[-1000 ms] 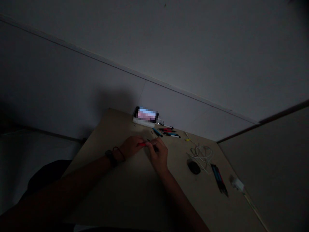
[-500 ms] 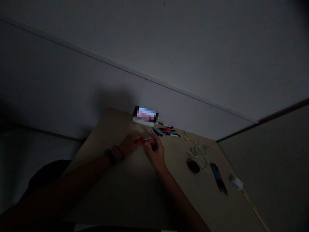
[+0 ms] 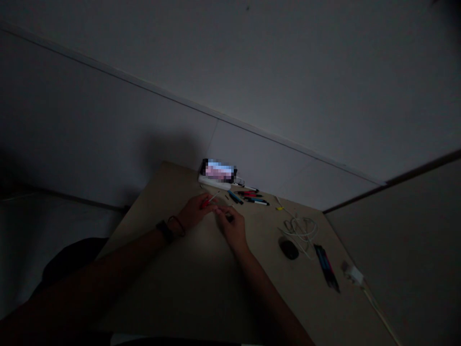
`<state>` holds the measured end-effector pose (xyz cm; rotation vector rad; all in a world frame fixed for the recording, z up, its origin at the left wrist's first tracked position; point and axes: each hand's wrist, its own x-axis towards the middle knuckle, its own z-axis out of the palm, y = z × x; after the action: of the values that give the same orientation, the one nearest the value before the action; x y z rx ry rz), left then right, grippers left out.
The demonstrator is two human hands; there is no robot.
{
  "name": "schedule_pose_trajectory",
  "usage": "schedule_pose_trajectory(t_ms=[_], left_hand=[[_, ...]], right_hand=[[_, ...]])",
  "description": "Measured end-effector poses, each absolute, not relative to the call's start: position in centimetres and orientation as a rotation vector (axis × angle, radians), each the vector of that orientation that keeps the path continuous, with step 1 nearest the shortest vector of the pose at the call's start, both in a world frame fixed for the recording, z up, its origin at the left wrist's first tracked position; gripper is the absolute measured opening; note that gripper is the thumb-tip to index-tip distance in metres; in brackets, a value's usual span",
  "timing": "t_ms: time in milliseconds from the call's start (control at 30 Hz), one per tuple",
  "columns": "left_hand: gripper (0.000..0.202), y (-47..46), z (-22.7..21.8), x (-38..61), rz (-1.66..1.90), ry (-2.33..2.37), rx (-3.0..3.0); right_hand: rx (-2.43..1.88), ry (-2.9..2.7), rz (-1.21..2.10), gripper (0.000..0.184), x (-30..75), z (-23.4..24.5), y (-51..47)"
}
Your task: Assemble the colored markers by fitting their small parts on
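Over the far half of the counter (image 3: 173, 298), in the head view, here's the left hand (image 3: 190, 211), its grip pinching a red pen piece (image 3: 205, 203) at its two o'clock, a slim pale rod (image 3: 215, 196) jutting from it towards one or two. Right beside it comes the right hand (image 3: 235, 229), fingers bent, tips close to the left's; whether that grip pinches anything, I cannot tell in this gloom. From the hands, twelve o'clock: a lit screen (image 3: 218, 170) above a white block (image 3: 215, 183). Two o'clock, loose pens (image 3: 250, 196)! Three to four, a coiled white cable (image 3: 298, 228); four, a dark mouse (image 3: 289, 249) and, farther out, a pen bundle (image 3: 327, 268).
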<state>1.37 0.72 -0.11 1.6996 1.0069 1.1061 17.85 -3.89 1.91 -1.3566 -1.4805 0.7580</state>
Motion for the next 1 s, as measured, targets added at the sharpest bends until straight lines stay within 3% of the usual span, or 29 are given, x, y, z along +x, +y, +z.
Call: schedule_pose_trajectory(t_ms=[200,367,467,600,1000], left_hand=[[0.03,0.7,0.1,1.4,1.109,1.006,1.701],[0.026,0.1,0.3,1.6,1.068,1.002,1.729],[0.033,-0.3,0.4,1.7,0.96,1.035,1.863],[0.041,-0.5,0.5,1.6,0.897,1.055,1.955],[0.037,-0.5,0.3,1.5,0.851,1.035,1.995]], right_hand=[[-1.344,-1.457,0.753,0.031,18.0,2.2,-3.7],[-1.373,-1.345,0.574,0.033,19.0,2.7,-3.6],[-1.336,-1.279,0.467,0.035,19.3,3.4,-4.0],[-1.237,-1.325,0.361,0.028,18.7,3.9,-4.8],[-1.131,-1.373,0.306,0.015,18.4,4.5,-5.2]])
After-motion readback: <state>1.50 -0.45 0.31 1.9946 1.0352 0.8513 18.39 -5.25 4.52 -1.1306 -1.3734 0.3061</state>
